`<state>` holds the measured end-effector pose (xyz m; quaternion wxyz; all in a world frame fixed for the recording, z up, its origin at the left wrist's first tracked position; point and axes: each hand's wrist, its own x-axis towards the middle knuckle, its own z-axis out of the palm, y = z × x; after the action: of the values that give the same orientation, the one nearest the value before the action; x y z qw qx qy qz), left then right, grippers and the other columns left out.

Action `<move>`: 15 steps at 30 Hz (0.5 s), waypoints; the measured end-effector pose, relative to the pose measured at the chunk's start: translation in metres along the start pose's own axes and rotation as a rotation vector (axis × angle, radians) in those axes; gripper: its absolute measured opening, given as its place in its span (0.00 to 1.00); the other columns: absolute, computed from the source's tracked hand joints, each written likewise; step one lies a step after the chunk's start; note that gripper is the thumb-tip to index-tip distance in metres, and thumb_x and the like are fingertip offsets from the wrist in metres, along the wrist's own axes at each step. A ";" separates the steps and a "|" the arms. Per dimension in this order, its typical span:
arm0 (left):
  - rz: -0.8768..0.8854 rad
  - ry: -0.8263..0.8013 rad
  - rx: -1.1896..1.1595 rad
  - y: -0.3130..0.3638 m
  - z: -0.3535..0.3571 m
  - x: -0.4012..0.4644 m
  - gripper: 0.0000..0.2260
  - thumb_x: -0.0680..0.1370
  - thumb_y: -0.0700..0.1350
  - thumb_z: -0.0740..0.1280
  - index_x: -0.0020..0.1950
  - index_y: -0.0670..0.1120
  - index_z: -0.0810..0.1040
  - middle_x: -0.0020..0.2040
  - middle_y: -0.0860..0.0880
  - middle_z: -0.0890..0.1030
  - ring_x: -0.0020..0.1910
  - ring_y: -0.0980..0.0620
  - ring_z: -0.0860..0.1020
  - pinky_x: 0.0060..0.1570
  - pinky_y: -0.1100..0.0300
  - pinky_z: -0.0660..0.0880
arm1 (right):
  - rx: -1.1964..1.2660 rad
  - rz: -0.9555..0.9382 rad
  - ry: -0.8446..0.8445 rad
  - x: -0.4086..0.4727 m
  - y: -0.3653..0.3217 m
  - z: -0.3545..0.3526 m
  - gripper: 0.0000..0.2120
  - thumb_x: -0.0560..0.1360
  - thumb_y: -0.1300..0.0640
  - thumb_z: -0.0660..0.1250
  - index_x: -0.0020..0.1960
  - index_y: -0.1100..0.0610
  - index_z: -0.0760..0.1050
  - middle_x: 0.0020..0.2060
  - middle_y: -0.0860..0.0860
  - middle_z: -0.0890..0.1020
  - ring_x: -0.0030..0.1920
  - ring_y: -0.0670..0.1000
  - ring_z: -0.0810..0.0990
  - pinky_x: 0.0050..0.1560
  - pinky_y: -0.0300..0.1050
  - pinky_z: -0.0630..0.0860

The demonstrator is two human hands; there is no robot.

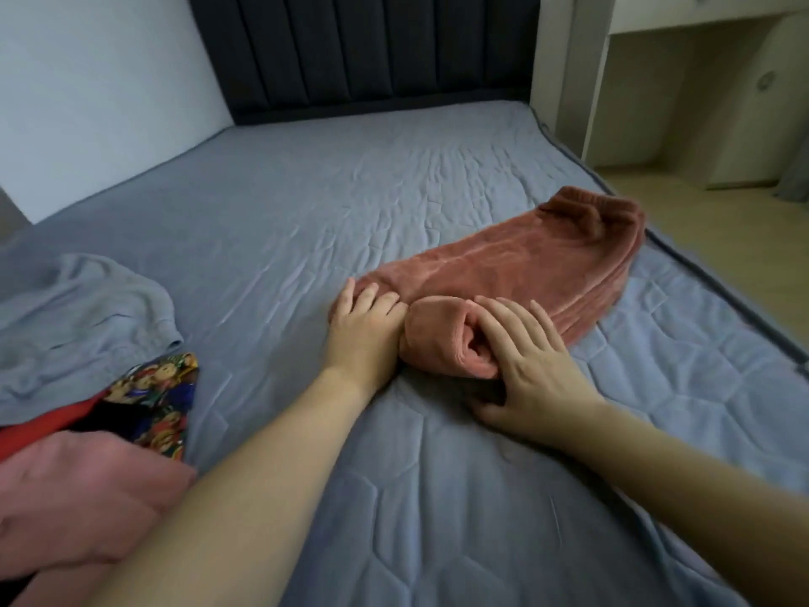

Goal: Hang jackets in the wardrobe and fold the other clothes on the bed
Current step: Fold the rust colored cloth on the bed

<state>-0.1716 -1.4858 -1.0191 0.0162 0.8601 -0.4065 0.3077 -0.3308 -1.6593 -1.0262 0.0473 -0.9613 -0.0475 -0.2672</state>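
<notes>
A rust-pink fleece garment (525, 265) lies lengthwise on the grey-blue bed (306, 203), its elastic waistband at the far right end. Its near end is rolled into a tight roll (437, 339). My left hand (367, 322) lies at the roll's left side, fingers fairly straight on the fabric. My right hand (525, 365) rests over the roll's right end, fingers spread across its open spiral and thumb down on the sheet.
A pile of clothes sits at the left: a grey garment (79, 308), a colourful patterned piece (157, 396), something red (48, 422) and a pink item (74, 497). A dark padded headboard (363, 50) stands behind. Cream furniture (683, 81) and wooden floor lie to the right.
</notes>
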 end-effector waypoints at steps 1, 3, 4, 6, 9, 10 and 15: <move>0.050 0.013 0.010 -0.001 -0.013 0.000 0.12 0.72 0.43 0.59 0.45 0.46 0.82 0.44 0.46 0.83 0.50 0.42 0.82 0.64 0.40 0.69 | -0.011 0.036 0.018 0.006 -0.003 -0.005 0.39 0.64 0.42 0.64 0.71 0.58 0.64 0.69 0.53 0.70 0.70 0.57 0.67 0.71 0.56 0.58; 0.129 0.026 0.016 -0.007 -0.044 -0.011 0.13 0.69 0.41 0.56 0.40 0.45 0.81 0.37 0.46 0.81 0.42 0.43 0.81 0.64 0.44 0.71 | 0.007 0.050 0.011 0.012 -0.013 -0.014 0.25 0.67 0.45 0.61 0.59 0.59 0.75 0.59 0.54 0.77 0.60 0.60 0.75 0.65 0.53 0.64; 0.154 0.004 0.006 -0.010 -0.060 -0.022 0.12 0.67 0.41 0.56 0.39 0.45 0.80 0.34 0.46 0.79 0.39 0.43 0.80 0.64 0.45 0.72 | 0.081 0.052 -0.048 0.012 -0.023 -0.021 0.21 0.68 0.46 0.62 0.53 0.59 0.77 0.53 0.54 0.79 0.54 0.59 0.78 0.60 0.52 0.69; 0.153 -0.064 -0.031 -0.023 -0.096 -0.051 0.09 0.62 0.44 0.60 0.38 0.47 0.78 0.34 0.47 0.78 0.36 0.43 0.80 0.60 0.47 0.74 | 0.291 0.132 -0.122 0.009 -0.050 -0.040 0.15 0.70 0.46 0.67 0.49 0.56 0.80 0.46 0.51 0.81 0.47 0.55 0.81 0.50 0.49 0.75; 0.014 -0.042 -0.213 -0.057 -0.150 -0.101 0.13 0.60 0.48 0.67 0.43 0.47 0.79 0.37 0.47 0.80 0.39 0.42 0.80 0.50 0.51 0.77 | 0.539 0.281 -0.126 0.005 -0.097 -0.067 0.20 0.67 0.39 0.71 0.49 0.54 0.82 0.44 0.46 0.85 0.47 0.49 0.83 0.49 0.46 0.78; -0.098 -0.009 -0.309 -0.068 -0.171 -0.117 0.15 0.61 0.51 0.68 0.46 0.49 0.79 0.39 0.48 0.81 0.40 0.43 0.80 0.46 0.54 0.77 | 0.676 0.295 -0.106 0.004 -0.116 -0.076 0.20 0.66 0.39 0.73 0.48 0.52 0.83 0.44 0.46 0.85 0.47 0.46 0.83 0.51 0.46 0.78; -0.631 -0.019 -1.086 -0.102 -0.222 -0.149 0.20 0.59 0.48 0.73 0.50 0.53 0.80 0.43 0.57 0.83 0.43 0.62 0.79 0.46 0.72 0.73 | 1.467 0.461 -0.184 -0.004 -0.186 -0.102 0.08 0.73 0.57 0.71 0.52 0.53 0.81 0.50 0.48 0.85 0.53 0.46 0.83 0.57 0.43 0.78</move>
<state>-0.2855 -1.2535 -0.8979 0.5372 0.8104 -0.2318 0.0300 -0.4078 -1.4868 -0.9287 0.7222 -0.6880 -0.0145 -0.0700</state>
